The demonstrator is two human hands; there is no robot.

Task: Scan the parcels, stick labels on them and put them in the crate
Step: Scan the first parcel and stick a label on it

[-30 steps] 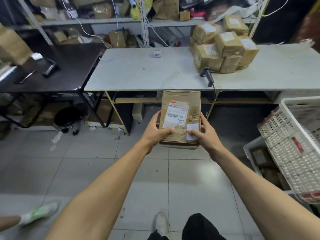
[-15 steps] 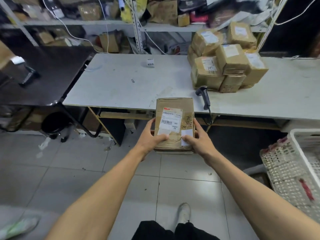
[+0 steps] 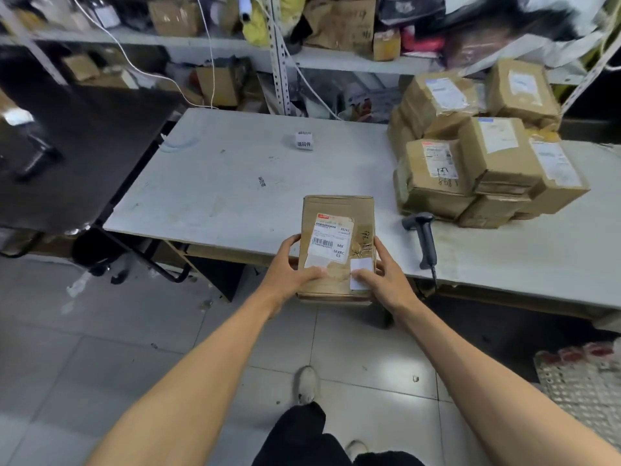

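Head view: your left hand (image 3: 289, 274) and right hand (image 3: 383, 280) grip parcel (image 3: 337, 250) at centre, thumbs on top; small white label (image 3: 361, 272) already stuck. Scanner (image 3: 424, 237) idle on table (image 3: 235, 183). Crating left; crate (image 3: 584, 388) lower right, stacked parcels (image 3: 484, 153) upper right pending.

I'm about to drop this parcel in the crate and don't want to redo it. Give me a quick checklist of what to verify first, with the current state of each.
1. Grip: left hand and right hand both hold the parcel by its sides: ok.
2. Shipping label on top, barcode visible: ok.
3. Small white label stuck on, right thumb pressing it: ok; whether its edges are flat, cannot tell.
4. Scanned: scanner lies on the white table, untouched: cannot tell.
5. Crate at lower right, only a corner in view; room inside: cannot tell.
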